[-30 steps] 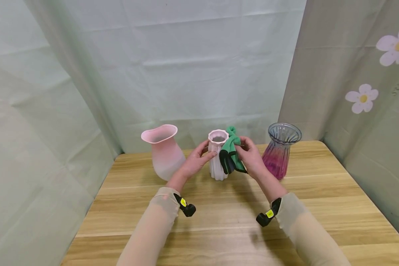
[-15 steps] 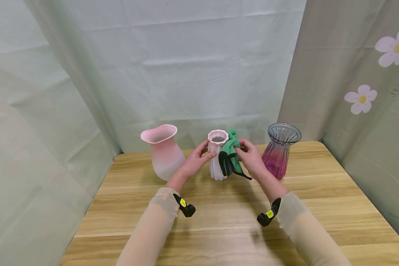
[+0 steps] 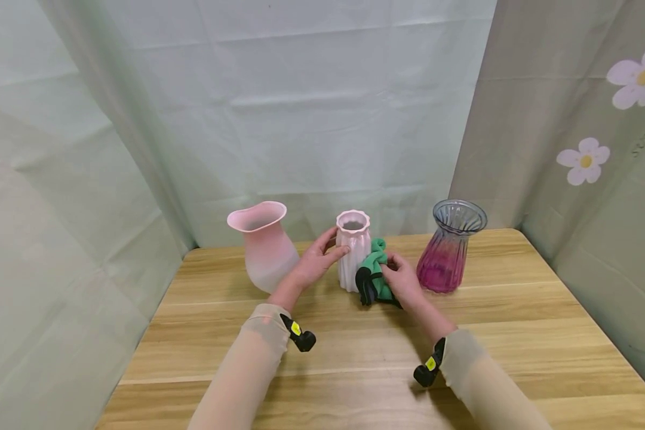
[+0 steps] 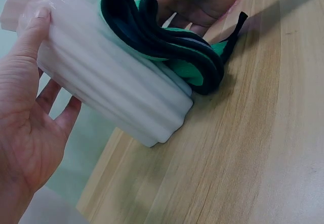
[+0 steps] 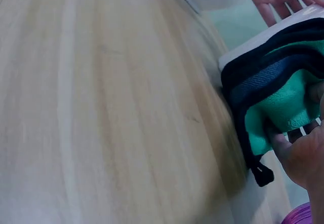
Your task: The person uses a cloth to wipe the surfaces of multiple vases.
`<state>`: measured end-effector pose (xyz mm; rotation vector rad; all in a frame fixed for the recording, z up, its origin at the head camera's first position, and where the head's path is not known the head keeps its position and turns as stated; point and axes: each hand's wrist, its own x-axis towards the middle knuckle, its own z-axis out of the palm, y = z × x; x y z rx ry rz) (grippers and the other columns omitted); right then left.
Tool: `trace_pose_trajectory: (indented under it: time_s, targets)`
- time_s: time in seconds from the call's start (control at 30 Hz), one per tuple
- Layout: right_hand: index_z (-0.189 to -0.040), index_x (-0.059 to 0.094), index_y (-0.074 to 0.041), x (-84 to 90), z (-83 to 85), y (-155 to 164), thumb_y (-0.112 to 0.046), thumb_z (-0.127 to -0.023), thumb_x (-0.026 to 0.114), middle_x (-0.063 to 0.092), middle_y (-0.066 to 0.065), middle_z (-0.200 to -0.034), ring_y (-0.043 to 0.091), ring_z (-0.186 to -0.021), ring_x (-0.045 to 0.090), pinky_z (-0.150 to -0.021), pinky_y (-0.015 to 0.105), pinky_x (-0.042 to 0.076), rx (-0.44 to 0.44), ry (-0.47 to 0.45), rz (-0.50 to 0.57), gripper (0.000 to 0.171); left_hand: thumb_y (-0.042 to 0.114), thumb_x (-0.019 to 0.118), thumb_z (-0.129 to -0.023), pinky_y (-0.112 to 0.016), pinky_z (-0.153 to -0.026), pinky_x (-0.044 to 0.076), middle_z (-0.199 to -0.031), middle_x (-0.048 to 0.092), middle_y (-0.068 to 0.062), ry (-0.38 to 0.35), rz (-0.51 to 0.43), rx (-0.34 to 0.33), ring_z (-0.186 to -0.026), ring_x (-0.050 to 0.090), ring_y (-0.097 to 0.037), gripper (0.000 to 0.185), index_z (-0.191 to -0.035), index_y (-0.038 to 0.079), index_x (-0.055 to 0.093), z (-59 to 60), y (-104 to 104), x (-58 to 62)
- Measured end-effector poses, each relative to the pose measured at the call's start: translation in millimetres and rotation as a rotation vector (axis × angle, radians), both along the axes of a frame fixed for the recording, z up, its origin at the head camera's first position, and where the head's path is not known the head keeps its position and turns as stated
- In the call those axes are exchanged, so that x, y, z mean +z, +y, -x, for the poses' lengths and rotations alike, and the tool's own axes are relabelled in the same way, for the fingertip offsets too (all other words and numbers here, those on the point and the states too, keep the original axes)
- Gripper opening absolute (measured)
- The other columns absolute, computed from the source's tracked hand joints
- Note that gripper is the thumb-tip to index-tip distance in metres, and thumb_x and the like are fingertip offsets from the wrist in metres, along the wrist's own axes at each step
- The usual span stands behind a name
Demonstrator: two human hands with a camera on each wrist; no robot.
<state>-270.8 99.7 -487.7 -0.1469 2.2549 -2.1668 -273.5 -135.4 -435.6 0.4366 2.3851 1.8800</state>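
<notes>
A white ribbed vase [image 3: 351,263] with a scalloped rim stands upright at the middle of the table. My left hand [image 3: 316,261] grips it near the neck, thumb on the front and fingers behind, as the left wrist view also shows. In my right hand [image 3: 403,280] is a bunched green cloth [image 3: 375,266] with black edging, pinched between thumb and fingers. The cloth lies against the right side of the vase, low on its body. Its folds [image 4: 167,46] overlap the vase in the left wrist view, and a small black loop [image 5: 263,175] hangs from its corner.
A pink-to-white vase [image 3: 270,254] with a flared mouth stands at the left, close to my left hand. At the right is a glass vase [image 3: 445,263], blue above and magenta below. The wooden table [image 3: 355,370] backs onto hanging curtains [image 3: 312,119].
My right hand has moved down along the vase's right side with the green cloth, from near the rim to the lower body. The left hand and the vases have stayed put.
</notes>
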Motion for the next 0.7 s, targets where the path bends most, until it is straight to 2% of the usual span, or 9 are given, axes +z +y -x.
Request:
trace_pose_trajectory:
  time_s: [0.07,0.23,0.4,0.57,0.7]
  targets:
    - [-0.118,0.065,0.002,-4.1,-0.4,1,-0.005,-0.099,0.062,0.065,0.01,-0.108,0.017,-0.1,0.057,-0.079,0.021,0.048,-0.014,0.013,-0.033,0.02,0.038,0.069,-0.099,-0.045,-0.112,0.042,-0.154,0.046,-0.005,0.0,0.006,0.002,-0.141,0.044,-0.025,0.068,-0.159,0.029,0.037,-0.3,0,0.6]
    - [-0.118,0.065,0.004,-5.3,-1.9,-1,-0.005,-0.098,0.063,0.066,0.013,-0.111,0.019,-0.103,0.057,-0.082,0.021,0.049,-0.027,0.044,-0.036,0.022,0.039,0.07,-0.099,-0.045,-0.112,0.042,-0.154,0.046,-0.006,-0.001,0.002,0.003,-0.141,0.043,-0.026,0.069,-0.159,0.029,0.037,-0.7,0,0.9]
    - [-0.117,0.066,0.0,-0.8,-4.2,-1,-0.01,-0.1,0.064,0.065,0.007,-0.102,0.015,-0.091,0.056,-0.074,0.021,0.048,-0.041,0.028,-0.022,0.02,0.035,0.07,-0.1,-0.047,-0.112,0.041,-0.154,0.045,-0.008,0.0,-0.016,-0.01,-0.141,0.042,-0.028,0.069,-0.16,0.027,0.036,-0.6,0,-0.2]
    - [-0.119,0.063,-0.002,17.6,-7.1,-3,-0.012,-0.103,0.061,0.056,0.003,-0.087,0.013,-0.074,0.05,-0.065,0.023,0.043,-0.015,0.029,0.025,0.019,0.033,0.069,-0.1,-0.046,-0.112,0.041,-0.153,0.046,-0.007,-0.001,-0.018,-0.003,-0.141,0.042,-0.028,0.068,-0.159,0.026,0.036,-0.4,0,-1.0]
    - [-0.124,0.061,0.001,37.0,-5.7,-4,-0.01,-0.105,0.059,0.057,0.004,-0.094,0.012,-0.077,0.05,-0.066,0.022,0.043,-0.004,0.052,0.058,0.022,0.034,0.069,-0.1,-0.045,-0.112,0.042,-0.153,0.047,-0.006,-0.005,-0.011,0.003,-0.14,0.043,-0.026,0.067,-0.159,0.028,0.037,-0.7,0,-0.9]
